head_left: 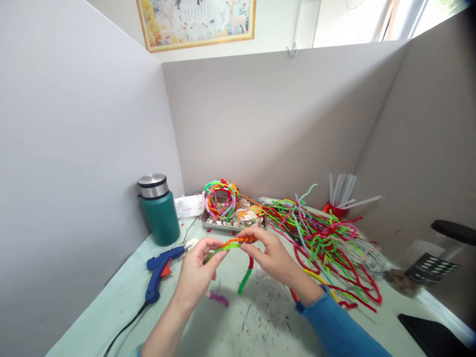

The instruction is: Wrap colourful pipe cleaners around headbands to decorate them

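Between my two hands is a band of fuzzy pipe cleaners [232, 244], orange and lime green along the top. My left hand [201, 263] pinches its left part between thumb and fingers. At the right part, my right hand [270, 253] closes on the orange stretch. A red and bright green end [244, 280] hangs below the right fingers, and a purple end [219, 298] shows beneath the left hand. How these ends join the band is hidden by my hands. Both hands are above the table, in front of a metal tray [223, 227].
Colourful pipe-cleaner rings [222, 191] and shells lie in the tray. A blue glue gun [159, 272] with a cord and a green bottle [161, 218] stand left. Loose pipe cleaners [327, 243] spread right, near a red cup [336, 211] of white sticks. Grey partitions [275, 124] surround the table.
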A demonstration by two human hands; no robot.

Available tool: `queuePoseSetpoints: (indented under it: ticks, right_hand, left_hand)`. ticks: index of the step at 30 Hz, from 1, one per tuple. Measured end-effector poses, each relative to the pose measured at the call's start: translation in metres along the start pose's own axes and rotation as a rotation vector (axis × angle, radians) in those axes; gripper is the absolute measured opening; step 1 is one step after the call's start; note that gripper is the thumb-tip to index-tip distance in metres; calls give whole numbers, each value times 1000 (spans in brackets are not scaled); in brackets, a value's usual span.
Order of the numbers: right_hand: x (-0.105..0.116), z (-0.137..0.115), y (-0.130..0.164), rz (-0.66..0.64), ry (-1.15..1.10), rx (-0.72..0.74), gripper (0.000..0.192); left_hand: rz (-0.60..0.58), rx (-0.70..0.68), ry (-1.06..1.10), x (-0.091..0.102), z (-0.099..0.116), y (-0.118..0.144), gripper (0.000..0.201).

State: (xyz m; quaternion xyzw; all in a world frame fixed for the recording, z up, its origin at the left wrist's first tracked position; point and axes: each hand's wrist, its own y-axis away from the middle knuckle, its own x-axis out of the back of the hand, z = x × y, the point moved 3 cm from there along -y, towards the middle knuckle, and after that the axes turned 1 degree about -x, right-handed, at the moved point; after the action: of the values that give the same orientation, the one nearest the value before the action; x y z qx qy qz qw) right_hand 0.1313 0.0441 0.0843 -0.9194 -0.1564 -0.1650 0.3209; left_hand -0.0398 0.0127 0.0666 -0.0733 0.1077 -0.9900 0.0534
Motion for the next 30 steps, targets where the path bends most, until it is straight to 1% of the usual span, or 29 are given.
queuePoseSetpoints:
  ticks: [2, 4, 6, 9, 11, 14, 19, 23, 26, 30]
  right_hand:
    - [-3, 6, 1, -26, -32, -71, 23]
    - [-8, 12, 1, -31, -101, -144, 25]
    - [-13, 18, 1, -11, -248, -214, 23]
    - [-21, 24, 2, 35, -489, -305, 28]
    - [-25, 26, 2, 50, -579, -346, 31]
    - [-28, 27, 3, 53, -673, -388, 33]
    - [-31, 29, 5, 67, -746, -428, 35]
    - [-31, 31, 7, 107, -811, -423, 31]
    - [-27, 32, 7, 140, -796, -411, 27]
    - [-23, 31, 6, 121, -761, -405, 24]
  left_hand:
    - [-9, 6, -2, 0, 0, 0, 24]
    - [-19, 24, -1, -1, 0, 0, 25]
    - [-24, 43, 16, -1, 1, 1, 26]
    - [-13, 61, 68, -2, 0, 3, 25]
    - [-3, 67, 108, -2, -1, 2, 25]
    - [-19, 67, 160, -2, -5, 0, 25]
    - [-47, 57, 207, 0, -12, -2, 24]
    - [-34, 36, 234, 2, -12, -2, 23]
    - [-19, 35, 208, 3, -11, -2, 23]
    - [-5, 76, 181, 4, -10, -1, 25]
